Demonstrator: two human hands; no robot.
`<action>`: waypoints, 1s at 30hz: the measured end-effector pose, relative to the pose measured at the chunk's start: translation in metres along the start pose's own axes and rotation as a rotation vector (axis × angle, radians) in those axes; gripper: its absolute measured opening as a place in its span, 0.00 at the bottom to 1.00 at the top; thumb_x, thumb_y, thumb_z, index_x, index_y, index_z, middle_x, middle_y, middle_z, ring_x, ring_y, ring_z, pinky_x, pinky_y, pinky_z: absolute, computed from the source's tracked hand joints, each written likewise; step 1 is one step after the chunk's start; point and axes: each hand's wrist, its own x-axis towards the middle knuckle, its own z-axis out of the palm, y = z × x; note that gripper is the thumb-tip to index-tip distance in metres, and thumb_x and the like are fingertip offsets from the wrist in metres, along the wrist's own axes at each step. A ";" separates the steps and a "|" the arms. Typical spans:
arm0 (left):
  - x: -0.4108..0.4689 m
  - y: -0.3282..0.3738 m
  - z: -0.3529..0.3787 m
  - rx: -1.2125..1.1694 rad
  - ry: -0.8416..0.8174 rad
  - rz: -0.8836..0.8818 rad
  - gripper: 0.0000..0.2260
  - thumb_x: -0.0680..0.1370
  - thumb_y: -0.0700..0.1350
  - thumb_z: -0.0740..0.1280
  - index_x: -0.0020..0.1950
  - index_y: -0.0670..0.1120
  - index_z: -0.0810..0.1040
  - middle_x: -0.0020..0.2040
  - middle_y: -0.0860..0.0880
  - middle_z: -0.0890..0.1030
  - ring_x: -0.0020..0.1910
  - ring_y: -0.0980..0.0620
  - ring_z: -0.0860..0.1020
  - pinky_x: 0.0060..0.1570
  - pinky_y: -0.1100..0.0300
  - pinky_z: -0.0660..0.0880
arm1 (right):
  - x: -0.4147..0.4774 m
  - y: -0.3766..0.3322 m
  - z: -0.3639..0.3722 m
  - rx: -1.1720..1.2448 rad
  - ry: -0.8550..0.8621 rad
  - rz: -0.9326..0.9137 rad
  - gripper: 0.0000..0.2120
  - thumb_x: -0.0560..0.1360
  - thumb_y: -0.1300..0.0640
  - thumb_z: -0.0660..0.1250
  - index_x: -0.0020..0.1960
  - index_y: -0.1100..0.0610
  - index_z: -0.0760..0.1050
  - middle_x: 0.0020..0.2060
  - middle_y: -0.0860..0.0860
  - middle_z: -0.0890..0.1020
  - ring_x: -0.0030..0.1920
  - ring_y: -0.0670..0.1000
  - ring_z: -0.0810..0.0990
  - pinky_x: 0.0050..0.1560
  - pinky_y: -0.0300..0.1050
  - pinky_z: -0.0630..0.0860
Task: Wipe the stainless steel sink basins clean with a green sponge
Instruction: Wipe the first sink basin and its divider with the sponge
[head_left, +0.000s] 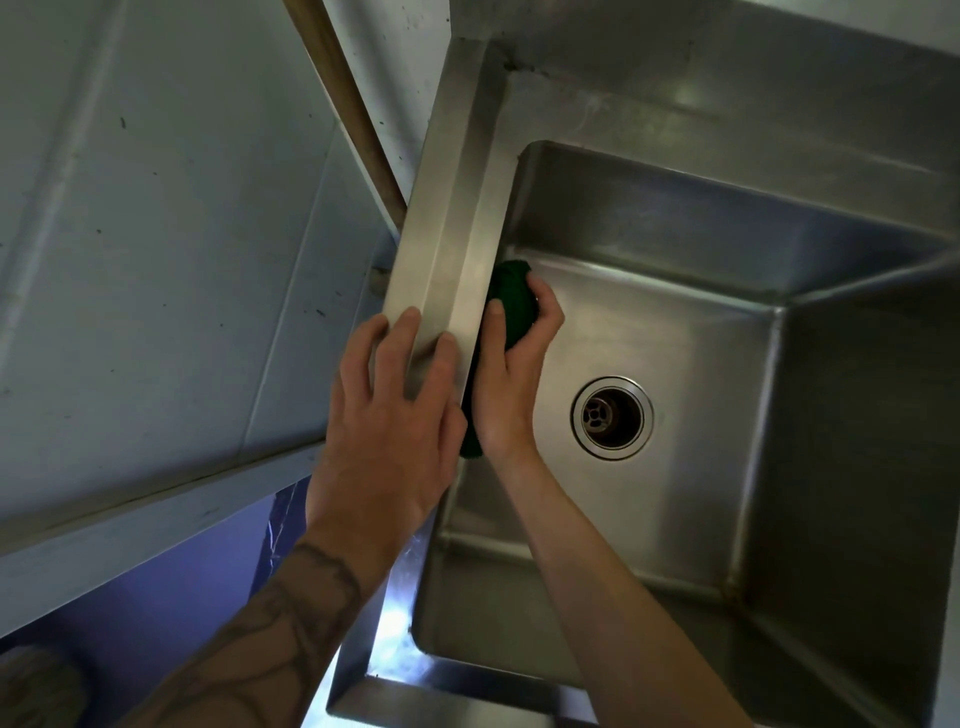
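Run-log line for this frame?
left hand: rests on sink rim | right hand: grips green sponge at left side of basin | drain: uncovered

The left hand (395, 400) is being held flat, fingers to 12 o'clock; at its 3 o'clock, the right hand (511, 369) is being curled round a green sponge (511, 291).
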 end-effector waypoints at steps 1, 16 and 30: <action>0.000 0.000 0.000 -0.003 0.003 -0.004 0.23 0.89 0.54 0.48 0.77 0.43 0.67 0.77 0.35 0.64 0.77 0.31 0.67 0.72 0.35 0.72 | 0.004 0.008 0.005 -0.001 0.019 0.067 0.18 0.84 0.50 0.62 0.72 0.46 0.63 0.69 0.52 0.72 0.69 0.51 0.74 0.71 0.56 0.74; 0.000 -0.001 -0.001 0.024 -0.016 -0.010 0.23 0.88 0.52 0.52 0.77 0.42 0.71 0.77 0.35 0.64 0.77 0.32 0.66 0.73 0.37 0.71 | 0.007 0.031 0.008 -0.104 -0.016 0.209 0.18 0.84 0.43 0.59 0.71 0.48 0.65 0.62 0.42 0.69 0.68 0.51 0.71 0.72 0.59 0.71; 0.000 0.000 -0.004 0.049 -0.010 0.001 0.22 0.89 0.51 0.52 0.77 0.41 0.70 0.77 0.34 0.63 0.76 0.32 0.66 0.72 0.37 0.71 | -0.024 0.045 0.001 -0.126 -0.015 0.295 0.11 0.86 0.49 0.58 0.68 0.48 0.67 0.60 0.42 0.70 0.67 0.50 0.71 0.71 0.50 0.70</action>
